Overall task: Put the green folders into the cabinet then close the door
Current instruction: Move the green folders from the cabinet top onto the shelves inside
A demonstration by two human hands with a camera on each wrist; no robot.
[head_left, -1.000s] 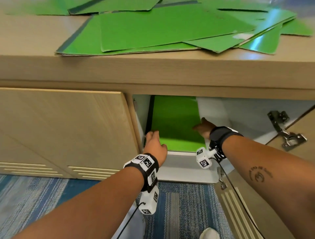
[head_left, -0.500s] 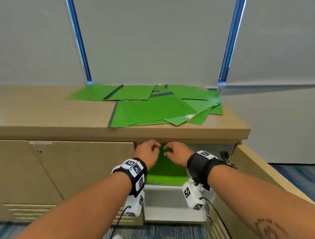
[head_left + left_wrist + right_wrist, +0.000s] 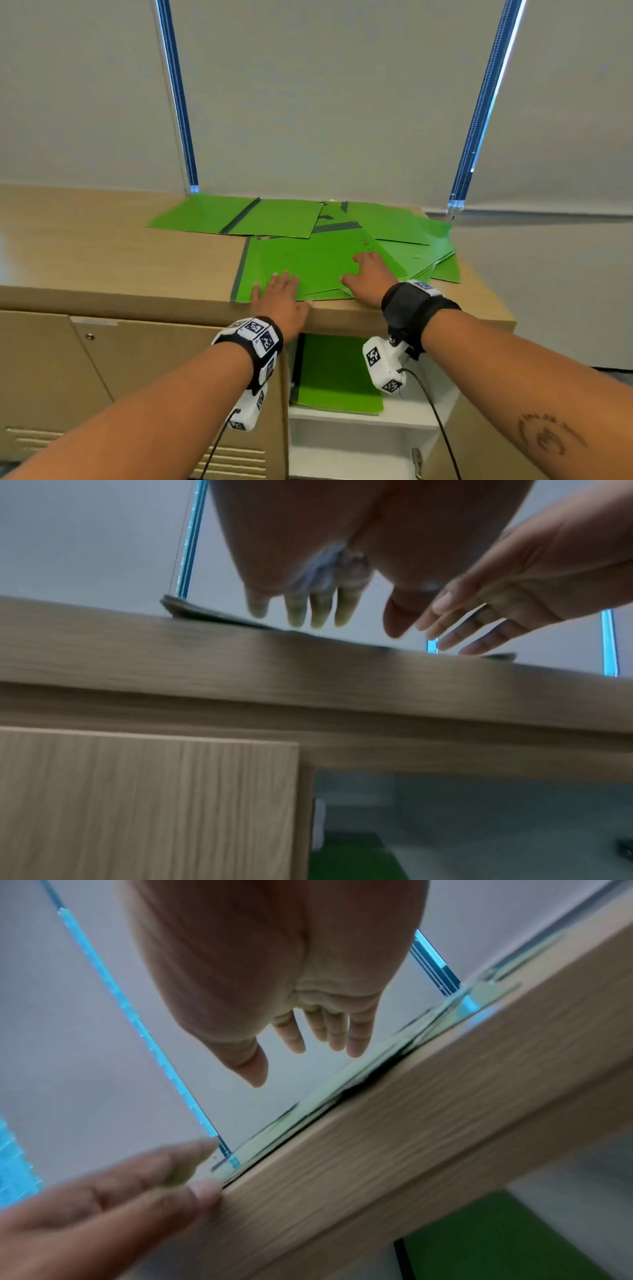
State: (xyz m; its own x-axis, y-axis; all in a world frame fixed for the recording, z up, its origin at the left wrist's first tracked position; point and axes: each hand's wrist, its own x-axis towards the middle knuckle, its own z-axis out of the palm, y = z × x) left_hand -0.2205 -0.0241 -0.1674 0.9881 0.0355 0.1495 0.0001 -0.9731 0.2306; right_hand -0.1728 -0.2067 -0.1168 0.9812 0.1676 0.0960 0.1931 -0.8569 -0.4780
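Both hands lie palm-down on the pile of green folders (image 3: 318, 263) spread over the wooden desk (image 3: 113, 260), above the open compartment of the cabinet (image 3: 404, 421).

Left hand (image 3: 279, 301): at the near edge of the desk, on the near left corner of the front folder of the pile. Its fingers (image 3: 286, 279) are straight and slightly spread, flat on the green cover and clamped on nothing; the left wrist view shows them (image 3: 301, 610) reaching out over the desk edge (image 3: 240, 653). In the right wrist view the thumb tip (image 3: 205, 1191) sits against the front edge of the desk.

Right hand (image 3: 368, 277): to the right of the left hand and a little further in from the near edge, on the same pile. Its fingers (image 3: 366, 258) are extended and loosely apart, resting on the top folder without curling round it; the right wrist view (image 3: 339, 1031) agrees.

Folders: most lie overlapped on the desk, fanned toward the back and the right of the hands; one opened flat lies at the back left of the pile (image 3: 236, 216). One further green folder (image 3: 337, 377) lies flat on the shelf (image 3: 407, 416) inside the cabinet, below the hands.

Cabinet: the door (image 3: 171, 394) left of the open compartment is closed.
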